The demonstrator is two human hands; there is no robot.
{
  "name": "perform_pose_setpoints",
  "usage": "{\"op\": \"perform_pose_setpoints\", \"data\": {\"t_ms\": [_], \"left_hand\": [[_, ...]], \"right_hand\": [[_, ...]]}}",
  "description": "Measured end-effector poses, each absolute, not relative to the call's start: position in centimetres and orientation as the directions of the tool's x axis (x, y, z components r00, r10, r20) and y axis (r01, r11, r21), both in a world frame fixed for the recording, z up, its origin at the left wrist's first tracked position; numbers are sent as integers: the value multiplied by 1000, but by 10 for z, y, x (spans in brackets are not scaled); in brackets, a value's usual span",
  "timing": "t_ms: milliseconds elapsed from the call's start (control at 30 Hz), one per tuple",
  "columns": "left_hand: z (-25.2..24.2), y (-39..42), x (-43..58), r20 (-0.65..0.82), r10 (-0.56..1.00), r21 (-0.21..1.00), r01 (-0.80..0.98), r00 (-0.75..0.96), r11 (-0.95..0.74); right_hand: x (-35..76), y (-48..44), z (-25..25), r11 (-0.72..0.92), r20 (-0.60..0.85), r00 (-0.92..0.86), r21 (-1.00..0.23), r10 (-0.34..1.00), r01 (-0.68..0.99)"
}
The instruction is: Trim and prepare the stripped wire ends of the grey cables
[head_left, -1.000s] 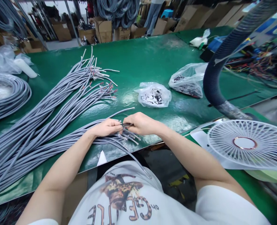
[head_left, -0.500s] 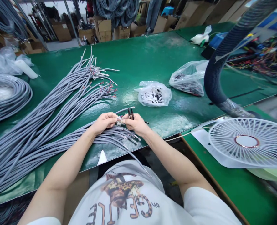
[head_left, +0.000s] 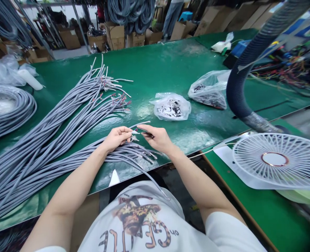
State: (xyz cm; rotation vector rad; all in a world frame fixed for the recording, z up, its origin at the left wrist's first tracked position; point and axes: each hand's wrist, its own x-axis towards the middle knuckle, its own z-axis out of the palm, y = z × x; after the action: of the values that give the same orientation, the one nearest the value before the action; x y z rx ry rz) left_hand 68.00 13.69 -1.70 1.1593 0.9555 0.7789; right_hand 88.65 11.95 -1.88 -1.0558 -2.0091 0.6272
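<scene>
My left hand point(head_left: 118, 138) is closed, thumb and fingertips pinching a grey cable close to its stripped end point(head_left: 135, 132). Small coloured wires and white shreds stick out there, too fine to tell apart. Just to the right, my right hand point(head_left: 158, 138) is curled round small black thread snips point(head_left: 147, 134), which its fingers mostly hide. The snips are close to the stripped end; whether they touch it I cannot tell. Beneath both hands lies a bundle of grey cables point(head_left: 91, 150), with frayed ends pointing right.
Two more cable bundles point(head_left: 65, 101) lie to the left, beside a coiled cable point(head_left: 10, 113). Beyond my hands are a plastic bag of small black and white pieces point(head_left: 172, 107) and another filled bag point(head_left: 209, 91). A ribbed hose point(head_left: 239, 80) and white fan point(head_left: 275, 159) stand at right.
My right hand has drawn slightly right and turned over; the snips, upright before, now lie mostly hidden under its fingers. My left hand keeps its pinch on the cable.
</scene>
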Motion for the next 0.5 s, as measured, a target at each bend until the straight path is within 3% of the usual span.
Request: {"op": "perform_pose_setpoints", "data": {"t_ms": [100,200,367,500], "left_hand": [[-18,137,680,-203,881,973,-11,427,230],[-18,135,680,-209,865,976,38,456,215],[-15,131,680,-225,831,972,176,509,155],[-14,129,678,-187,795,978,186,577,95]], "right_hand": [[887,124,-18,640,384,-519,-552,764,534],[880,128,-13,661,359,-562,-517,745,544],[866,135,-3,449,240,-426,-738,872,504],[861,145,-6,42,-39,-355,-975,934,216]]}}
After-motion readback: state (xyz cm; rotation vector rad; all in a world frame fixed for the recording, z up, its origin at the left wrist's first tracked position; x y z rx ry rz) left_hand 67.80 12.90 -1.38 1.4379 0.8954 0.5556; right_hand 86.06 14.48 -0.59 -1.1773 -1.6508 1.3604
